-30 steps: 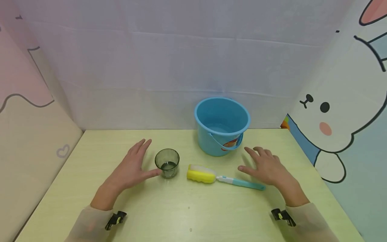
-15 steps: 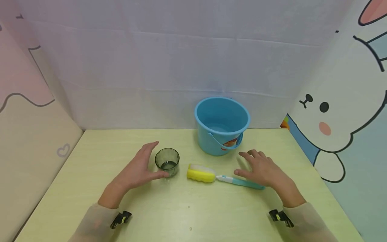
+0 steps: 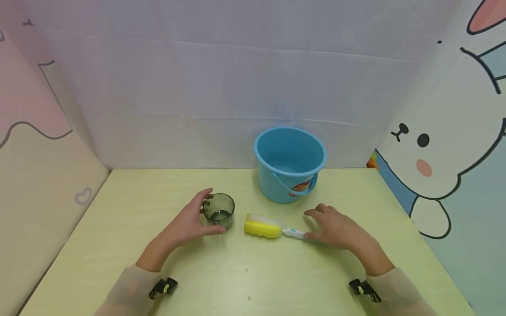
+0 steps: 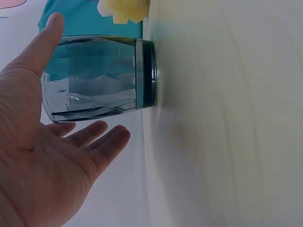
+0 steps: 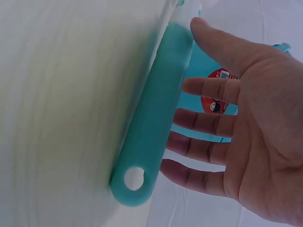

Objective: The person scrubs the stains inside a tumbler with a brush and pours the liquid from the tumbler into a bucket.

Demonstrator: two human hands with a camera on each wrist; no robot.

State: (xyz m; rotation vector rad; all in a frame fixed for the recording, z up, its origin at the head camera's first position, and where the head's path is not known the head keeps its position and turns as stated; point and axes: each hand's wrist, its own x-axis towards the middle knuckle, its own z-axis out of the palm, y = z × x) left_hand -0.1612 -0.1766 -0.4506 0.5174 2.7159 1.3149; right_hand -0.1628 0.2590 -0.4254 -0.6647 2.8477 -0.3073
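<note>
A smoky clear drinking glass (image 3: 218,210) stands upright on the table, left of centre. My left hand (image 3: 189,226) surrounds its left side, thumb in front and fingers behind. In the left wrist view those fingers lie spread apart from the glass (image 4: 102,78), while the thumb overlaps its rim. To the right lies a bottle brush with a yellow sponge head (image 3: 262,227) and a white and teal handle (image 5: 151,109). Over that handle hovers my right hand (image 3: 335,228), its thumb at the white part and its fingers extended along the far side, apart from the handle.
Behind the brush, a blue bucket (image 3: 272,186) with its handle folded down stands near the table's back edge. White sheeting (image 3: 178,87) rises behind the pale wooden table (image 3: 205,281). A panel with a cartoon face (image 3: 446,109) borders the right side.
My left hand has moved right, bringing its thumb and fingers around the glass. The right hand has moved left and lower over the brush handle. Glass, brush and bucket have stayed in place.
</note>
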